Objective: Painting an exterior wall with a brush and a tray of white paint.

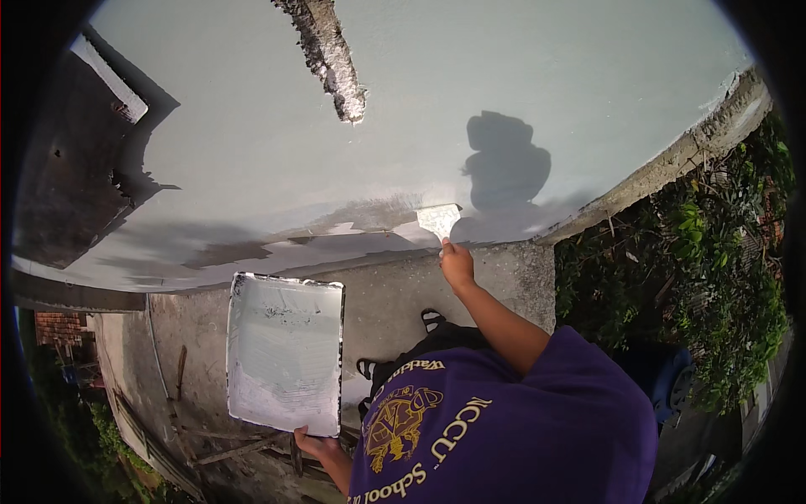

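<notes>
The right hand (457,267) grips a scraper (438,220) at a patchy wall (403,151), the left hand (315,443) clasps a tray (285,353); smoothing seems underway, the next stroke likely needing even pressure.

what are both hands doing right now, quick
Left hand: closed, holding the shallow tray by its near edge.
Right hand: closed, holding the wide flat white tool by its handle.

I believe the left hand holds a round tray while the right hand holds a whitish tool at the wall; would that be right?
Almost: the head view shows a rectangular tray, not a round one, in the left hand; the right hand does hold a whitish tool at the wall.
</notes>
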`<state>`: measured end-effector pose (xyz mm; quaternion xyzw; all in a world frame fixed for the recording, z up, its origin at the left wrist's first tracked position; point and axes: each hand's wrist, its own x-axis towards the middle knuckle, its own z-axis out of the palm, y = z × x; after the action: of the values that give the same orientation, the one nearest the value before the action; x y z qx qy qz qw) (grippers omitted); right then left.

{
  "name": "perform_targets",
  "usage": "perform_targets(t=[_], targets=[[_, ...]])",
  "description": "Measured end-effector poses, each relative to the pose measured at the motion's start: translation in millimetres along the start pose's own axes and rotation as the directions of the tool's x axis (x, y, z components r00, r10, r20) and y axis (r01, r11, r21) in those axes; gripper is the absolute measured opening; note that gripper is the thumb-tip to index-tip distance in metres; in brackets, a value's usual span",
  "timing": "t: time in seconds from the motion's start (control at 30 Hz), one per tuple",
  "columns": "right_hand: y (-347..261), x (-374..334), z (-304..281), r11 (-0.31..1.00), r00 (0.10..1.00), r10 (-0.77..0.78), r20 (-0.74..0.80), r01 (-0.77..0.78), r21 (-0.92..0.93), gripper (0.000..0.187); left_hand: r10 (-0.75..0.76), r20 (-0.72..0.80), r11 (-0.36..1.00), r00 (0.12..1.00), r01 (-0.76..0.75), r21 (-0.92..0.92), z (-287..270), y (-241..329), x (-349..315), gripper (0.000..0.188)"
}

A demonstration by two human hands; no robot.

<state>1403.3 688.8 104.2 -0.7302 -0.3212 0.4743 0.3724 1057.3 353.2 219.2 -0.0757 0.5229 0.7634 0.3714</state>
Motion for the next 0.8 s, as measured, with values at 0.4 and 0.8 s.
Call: perform_targets(t=[0.4, 0.8], targets=[[-20, -6, 18, 0.921, 0.920, -0.388, -0.057, 0.389, -0.001, 0.035, 0.021, 0.007, 0.998, 1.000, -0.020, -0.053, 11, 1, -4, 0.068], [48, 17, 50, 0.930, 0.920, 0.347, 0.184, -0.363, 0.058, 0.044, 0.013, -0.027, 1.000, 1.000, -0.013, -0.016, 12, 5, -10, 0.070]])
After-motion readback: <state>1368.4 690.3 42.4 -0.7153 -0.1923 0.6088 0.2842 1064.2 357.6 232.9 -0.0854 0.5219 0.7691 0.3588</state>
